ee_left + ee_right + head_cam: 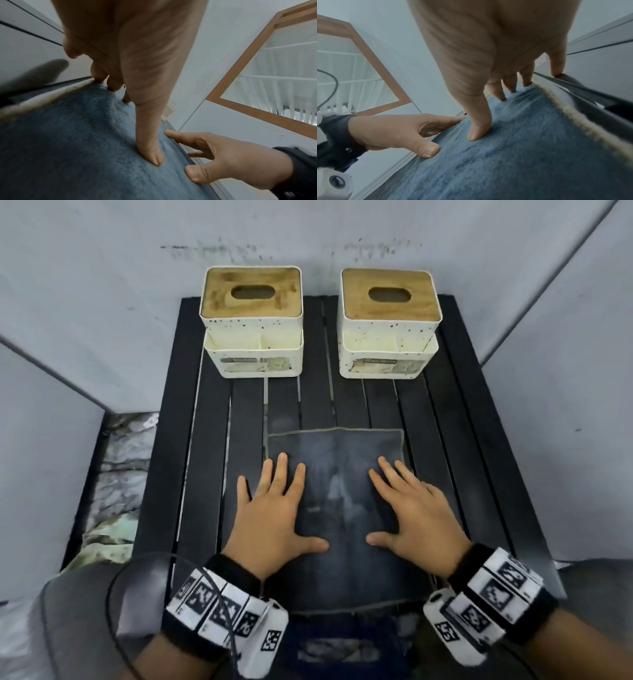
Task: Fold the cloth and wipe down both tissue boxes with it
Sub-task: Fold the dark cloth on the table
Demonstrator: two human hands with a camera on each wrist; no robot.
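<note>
A dark blue cloth with a pale hem lies flat on the black slatted table, near its front edge. My left hand rests palm-down on the cloth's left part with fingers straight and spread. My right hand lies flat on its right part the same way. In the left wrist view my left thumb presses the blue cloth, and the right hand shows beside it. The right wrist view shows the cloth and the left hand. Two cream tissue boxes with wooden lids, left and right, stand at the table's back.
Grey fabric walls close in the table on the left, back and right. A gap at the left shows crumpled light material below. A bare stretch of slats separates the boxes from the cloth.
</note>
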